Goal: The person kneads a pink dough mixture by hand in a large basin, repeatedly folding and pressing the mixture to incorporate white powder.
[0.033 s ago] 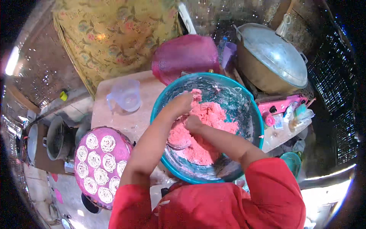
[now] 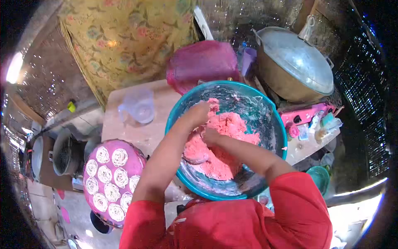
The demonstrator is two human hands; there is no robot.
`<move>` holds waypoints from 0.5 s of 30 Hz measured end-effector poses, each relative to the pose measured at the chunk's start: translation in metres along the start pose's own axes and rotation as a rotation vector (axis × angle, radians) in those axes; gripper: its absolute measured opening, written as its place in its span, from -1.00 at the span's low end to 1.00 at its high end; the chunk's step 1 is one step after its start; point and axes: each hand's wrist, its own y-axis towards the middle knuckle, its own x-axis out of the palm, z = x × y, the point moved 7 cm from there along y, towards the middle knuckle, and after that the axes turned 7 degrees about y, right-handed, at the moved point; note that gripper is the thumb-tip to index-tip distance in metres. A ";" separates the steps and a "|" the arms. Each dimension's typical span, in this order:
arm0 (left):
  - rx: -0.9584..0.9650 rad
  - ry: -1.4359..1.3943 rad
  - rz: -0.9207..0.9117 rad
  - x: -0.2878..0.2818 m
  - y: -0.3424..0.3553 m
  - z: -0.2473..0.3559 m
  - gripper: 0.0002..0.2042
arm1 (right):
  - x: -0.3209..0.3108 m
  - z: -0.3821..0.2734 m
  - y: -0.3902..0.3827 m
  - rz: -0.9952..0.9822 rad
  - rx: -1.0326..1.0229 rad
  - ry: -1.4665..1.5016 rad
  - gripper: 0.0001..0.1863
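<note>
Left hand [image 2: 201, 111] and right hand [image 2: 210, 136] both inside the big teal basin [image 2: 285, 143], down at the pink crumbly mixture [image 2: 230, 159]; left hand sits farther from the body, at the upper left part of the mixture; right hand just below it, near the middle, partly sunk in; hands close to each other, fingers mostly hidden, so cannot tell if either is clamped on a clump or loose; mixture heaped in the left and central part of the basin, pale smears on the inner wall; basin stands on the table [image 2: 159, 93]; clear measuring jug [image 2: 139, 108] on the table, left of the basin; round pink tray [image 2: 111, 146] with white coiled noodle-like nests [image 2: 112, 192] nearer the body, at lower left; magenta plastic container [image 2: 203, 62] behind the basin, purple cup [image 2: 248, 61] beside it; large lidded metal pot [image 2: 296, 62] at upper right, pink stove-like unit [image 2: 286, 118] with dark knobs in front of it; floral yellow cloth [image 2: 124, 41] hangs at the back; person wears a red shirt [image 2: 219, 224], forearms bare.
</note>
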 end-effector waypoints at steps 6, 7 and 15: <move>0.092 0.008 -0.013 -0.011 -0.008 0.020 -0.74 | -0.028 -0.070 -0.103 -0.529 -0.266 0.119 -0.75; 0.127 0.013 -0.012 -0.013 0.004 0.035 -0.74 | -0.013 -0.067 -0.112 -0.572 -0.274 0.067 -0.70; 0.171 -0.139 0.059 -0.041 0.002 0.067 -0.74 | -0.004 -0.075 -0.069 -0.034 -0.105 0.059 -0.48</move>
